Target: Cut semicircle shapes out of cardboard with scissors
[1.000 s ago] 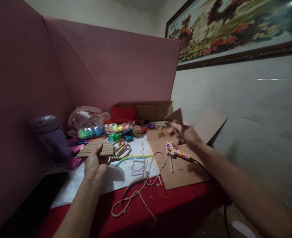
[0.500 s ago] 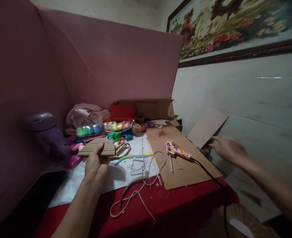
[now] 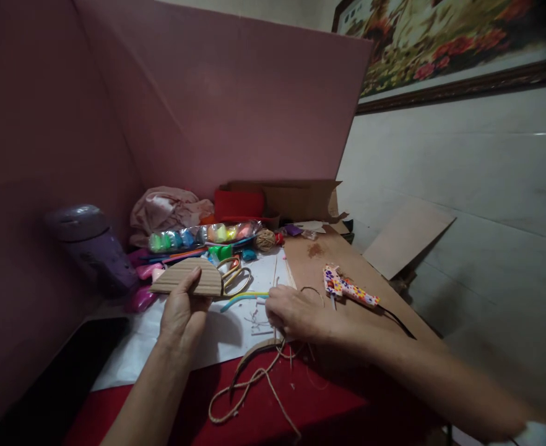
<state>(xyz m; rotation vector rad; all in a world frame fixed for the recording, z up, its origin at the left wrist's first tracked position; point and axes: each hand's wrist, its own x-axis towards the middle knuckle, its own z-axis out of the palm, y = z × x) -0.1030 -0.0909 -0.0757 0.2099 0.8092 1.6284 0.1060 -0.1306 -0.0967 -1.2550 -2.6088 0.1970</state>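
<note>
My left hand [image 3: 186, 314] pinches a half-round piece of corrugated cardboard [image 3: 196, 277] by its straight lower edge, thumb on the near face. Over the middle of the table, my right hand [image 3: 296, 313] has its fingers curled down and closed; what they hold, if anything, is hidden under the hand. Yellow and blue pipe cleaners [image 3: 242, 298] end beside its fingertips. A loose length of twine [image 3: 259, 373] and a curved cardboard strip [image 3: 249, 356] lie just below it. Scissors [image 3: 239, 280] with looped handles rest behind the cardboard piece.
A floral-patterned glue gun [image 3: 351, 288] lies on a flat cardboard sheet [image 3: 301, 248] at right. Packs of coloured clay [image 3: 205, 234], a twine ball [image 3: 266, 240] and a red box [image 3: 239, 204] stand behind. A purple bottle [image 3: 91, 251] stands left. Another cardboard panel [image 3: 407, 238] leans against the wall.
My right hand has come from beside the leaning panel on the right to the middle of the table, over the twine. My left hand still holds the cardboard piece. The view has shifted slightly.
</note>
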